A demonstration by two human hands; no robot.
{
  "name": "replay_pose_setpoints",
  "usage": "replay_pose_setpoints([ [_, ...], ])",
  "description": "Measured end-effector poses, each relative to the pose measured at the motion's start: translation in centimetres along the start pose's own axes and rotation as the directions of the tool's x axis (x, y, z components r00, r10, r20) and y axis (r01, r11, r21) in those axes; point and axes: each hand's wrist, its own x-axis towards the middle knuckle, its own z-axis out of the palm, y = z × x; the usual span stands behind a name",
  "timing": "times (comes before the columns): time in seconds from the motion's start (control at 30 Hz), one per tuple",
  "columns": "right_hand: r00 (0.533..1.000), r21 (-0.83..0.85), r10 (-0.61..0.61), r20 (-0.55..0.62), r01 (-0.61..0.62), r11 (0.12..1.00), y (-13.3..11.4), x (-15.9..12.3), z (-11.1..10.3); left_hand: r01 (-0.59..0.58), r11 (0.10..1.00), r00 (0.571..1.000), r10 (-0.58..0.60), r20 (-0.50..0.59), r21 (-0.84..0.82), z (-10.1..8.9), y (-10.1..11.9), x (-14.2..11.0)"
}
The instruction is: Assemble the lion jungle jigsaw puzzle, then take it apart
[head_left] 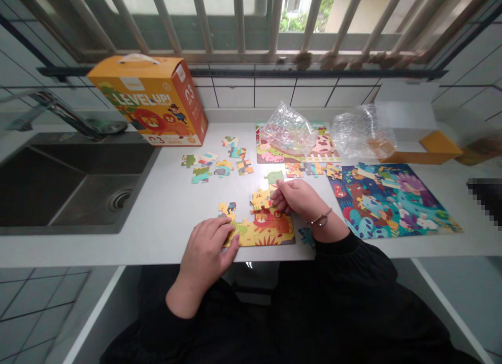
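A partly assembled lion jigsaw puzzle (270,230) in yellow and red lies near the front edge of the white counter (168,233). My left hand (206,246) rests on its left side, fingertips on the yellow pieces. My right hand (296,199) is at the puzzle's upper right, fingertips against a yellow piece (261,200). A green-topped piece (273,178) lies just beyond those fingers. A blue piece (306,236) lies near my right wrist, which wears a metal bracelet (321,218). Several loose pieces (223,168) are scattered farther back.
An orange LEVEL UP! box (149,100) stands left of the pieces, beside a steel sink (78,183) and faucet (66,113). To the right lie a colourful assembled puzzle (388,202), another puzzle (298,152) under crumpled plastic (288,129), and more plastic (363,132).
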Motion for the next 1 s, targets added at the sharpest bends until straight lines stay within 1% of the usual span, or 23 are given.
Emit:
replay_pose_setpoints([
  [0.03, 0.998, -0.112, -0.058, -0.038, 0.053, 0.992, 0.1, 0.0, -0.3, -0.001, 1.000, 1.000, 0.001, -0.002, -0.001, 0.0, 0.0, 0.0],
  [0.07, 0.987, -0.235, -0.143, -0.077, 0.121, 0.964, 0.2, 0.0, -0.6, -0.003, 1.000, 1.000, 0.003, -0.003, -0.002, 0.0, 0.0, 0.0],
  [0.1, 0.963, -0.353, -0.248, -0.104, 0.197, 0.915, 0.3, 0.0, -0.8, -0.006, 1.000, 1.000, 0.006, -0.006, -0.002, 0.0, 0.0, 0.1],
  [0.13, 0.926, -0.450, -0.361, -0.106, 0.279, 0.848, 0.5, -0.1, -1.0, -0.010, 1.000, 1.000, 0.010, -0.009, -0.001, -0.1, 0.0, 0.1],
  [0.17, 0.880, -0.517, -0.468, -0.077, 0.366, 0.774, 0.6, -0.1, -1.1, -0.011, 1.000, 1.000, 0.011, -0.010, 0.001, -0.1, 0.1, 0.1],
  [0.2, 0.831, -0.550, -0.556, -0.018, 0.456, 0.700, 0.7, 0.0, -1.2, -0.012, 1.000, 1.000, 0.012, -0.011, 0.003, -0.1, 0.1, 0.2],
  [0.23, 0.785, -0.556, -0.617, 0.057, 0.538, 0.633, 0.9, 0.1, -1.1, -0.012, 1.000, 1.000, 0.012, -0.011, 0.004, -0.1, 0.1, 0.2],
  [0.27, 0.746, -0.549, -0.652, 0.136, 0.604, 0.577, 1.1, 0.2, -1.0, -0.010, 1.000, 1.000, 0.010, -0.011, 0.003, -0.1, 0.2, 0.2],
  [0.3, 0.720, -0.544, -0.663, 0.206, 0.647, 0.534, 1.3, 0.3, -0.9, -0.009, 1.000, 1.000, 0.009, -0.009, 0.002, -0.2, 0.2, 0.2],
  [0.33, 0.708, -0.550, -0.659, 0.255, 0.667, 0.503, 1.6, 0.5, -0.8, -0.008, 1.000, 1.000, 0.008, -0.006, 0.000, -0.2, 0.2, 0.2],
  [0.37, 0.708, -0.565, -0.648, 0.281, 0.668, 0.484, 1.8, 0.6, -0.8, -0.008, 1.000, 1.000, 0.008, -0.005, -0.002, -0.2, 0.2, 0.2],
  [0.43, 0.716, -0.599, -0.634, 0.292, 0.653, 0.463, 2.0, 0.7, -0.7, -0.009, 1.000, 1.000, 0.009, -0.003, -0.005, -0.2, 0.2, 0.1],
  [0.5, 0.707, -0.611, -0.640, 0.302, 0.658, 0.439, 1.9, 0.7, -0.6, -0.008, 1.000, 1.000, 0.008, -0.003, -0.004, -0.2, 0.2, 0.1],
  [0.6, 0.656, -0.595, -0.678, 0.331, 0.703, 0.390, 1.5, 0.1, 0.1, -0.004, 1.000, 1.000, 0.004, 0.002, -0.003, -0.2, 0.2, 0.1],
  [0.7, 0.588, -0.546, -0.711, 0.385, 0.766, 0.338, 0.9, -0.5, 1.6, 0.004, 1.000, 1.000, -0.004, 0.014, 0.000, -0.1, 0.2, 0.1],
  [0.77, 0.556, -0.538, -0.709, 0.435, 0.791, 0.290, 0.8, -0.7, 2.6, 0.008, 1.000, 1.000, -0.009, 0.022, 0.006, -0.1, 0.2, 0.1],
  [0.87, 0.543, -0.564, -0.691, 0.477, 0.792, 0.234, 0.7, -0.8, 3.7, 0.015, 1.000, 1.000, -0.015, 0.022, 0.005, -0.2, 0.2, 0.0],
  [1.0, 0.546, -0.570, -0.691, 0.473, 0.788, 0.232, 0.7, -0.7, 3.9, 0.020, 1.000, 0.999, -0.020, 0.026, -0.006, -0.2, 0.2, 0.0],
])
